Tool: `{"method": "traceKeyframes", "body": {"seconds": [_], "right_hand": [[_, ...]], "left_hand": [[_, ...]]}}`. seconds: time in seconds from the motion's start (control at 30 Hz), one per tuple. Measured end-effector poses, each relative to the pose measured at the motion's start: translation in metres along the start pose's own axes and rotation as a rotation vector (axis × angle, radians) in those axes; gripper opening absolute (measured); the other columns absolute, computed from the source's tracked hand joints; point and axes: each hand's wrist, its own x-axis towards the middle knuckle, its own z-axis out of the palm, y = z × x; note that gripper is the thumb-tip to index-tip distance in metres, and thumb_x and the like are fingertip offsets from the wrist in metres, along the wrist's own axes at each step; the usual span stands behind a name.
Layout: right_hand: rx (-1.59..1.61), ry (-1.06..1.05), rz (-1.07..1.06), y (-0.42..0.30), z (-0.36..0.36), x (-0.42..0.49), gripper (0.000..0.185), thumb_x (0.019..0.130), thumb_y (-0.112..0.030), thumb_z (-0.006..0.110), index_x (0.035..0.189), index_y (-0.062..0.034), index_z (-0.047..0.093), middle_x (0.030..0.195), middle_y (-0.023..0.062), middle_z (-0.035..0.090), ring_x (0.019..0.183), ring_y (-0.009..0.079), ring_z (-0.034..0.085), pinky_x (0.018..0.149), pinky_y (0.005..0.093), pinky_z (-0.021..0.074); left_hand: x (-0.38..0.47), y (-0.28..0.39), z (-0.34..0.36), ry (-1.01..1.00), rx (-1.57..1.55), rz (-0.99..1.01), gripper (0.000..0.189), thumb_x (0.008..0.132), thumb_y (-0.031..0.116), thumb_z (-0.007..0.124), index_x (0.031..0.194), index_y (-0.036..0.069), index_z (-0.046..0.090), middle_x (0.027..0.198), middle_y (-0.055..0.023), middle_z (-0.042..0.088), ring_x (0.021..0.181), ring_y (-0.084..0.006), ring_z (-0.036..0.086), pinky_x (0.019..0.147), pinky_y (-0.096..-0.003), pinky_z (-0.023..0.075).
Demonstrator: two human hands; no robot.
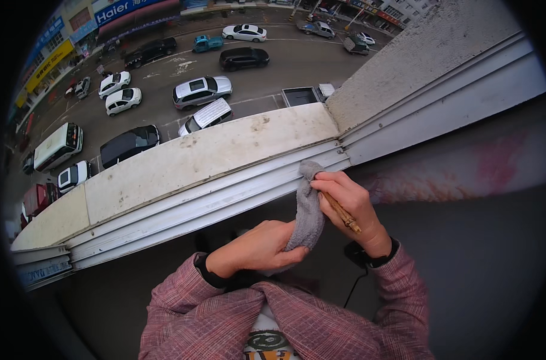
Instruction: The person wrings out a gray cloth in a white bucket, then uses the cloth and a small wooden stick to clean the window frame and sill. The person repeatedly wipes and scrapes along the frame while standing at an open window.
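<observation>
My right hand [351, 207] grips a thin brown stick [340, 211], bamboo by its look, together with the upper part of a grey cloth [309, 216]. The cloth's bunched top end lies against the white metal window track [210, 191], near its right corner. Lower down, my left hand [264, 247] holds the hanging part of the same cloth between thumb and fingers. The stick's blunt end points down to the right; its other end is hidden by the cloth and my fingers.
Beyond the track runs a pale, stained outer sill [210, 155], with a drop to a street of parked and moving cars past it. A metal side frame [448, 99] and rough wall [416, 58] rise at the right. A thin black cord [356, 288] hangs below my right wrist.
</observation>
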Motion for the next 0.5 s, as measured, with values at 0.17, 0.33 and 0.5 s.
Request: {"method": "traceKeyframes", "body": {"seconds": [0.17,0.33,0.5], "right_hand": [[-0.014,0.149,0.175,-0.013,-0.009,0.002,0.022,0.081,0.006,0.065,0.102,0.0016,0.066,0.095,0.0132,0.068,0.082,0.0257,0.069,0.073,0.032,0.0551],[0.49,0.137,0.403,-0.008,-0.003,0.006,0.013,0.096,-0.003,0.059,0.103,0.0047,0.066,0.1,0.0111,0.066,0.086,0.0179,0.069,0.076,0.0282,0.0591],[0.766,-0.046,0.487,-0.018,0.025,0.029,0.017,0.099,-0.01,0.057,0.102,0.0045,0.066,0.097,0.0113,0.069,0.082,0.0178,0.07,0.075,0.0283,0.0595]], "left_hand": [[-0.019,0.003,-0.007,-0.028,-0.056,0.042,0.033,0.09,0.027,0.063,0.107,0.001,0.053,0.08,-0.02,0.065,0.074,-0.0408,0.064,0.066,-0.0443,0.0499],[-0.044,0.007,-0.022,-0.037,-0.11,0.091,0.032,0.09,0.029,0.068,0.1,0.001,0.057,0.077,-0.0154,0.064,0.069,-0.0321,0.065,0.063,-0.0387,0.0497],[-0.098,0.015,-0.041,0.017,-0.162,0.077,0.031,0.089,0.028,0.073,0.098,0.0,0.061,0.076,-0.012,0.065,0.068,-0.0231,0.065,0.061,-0.0336,0.0492]]}}
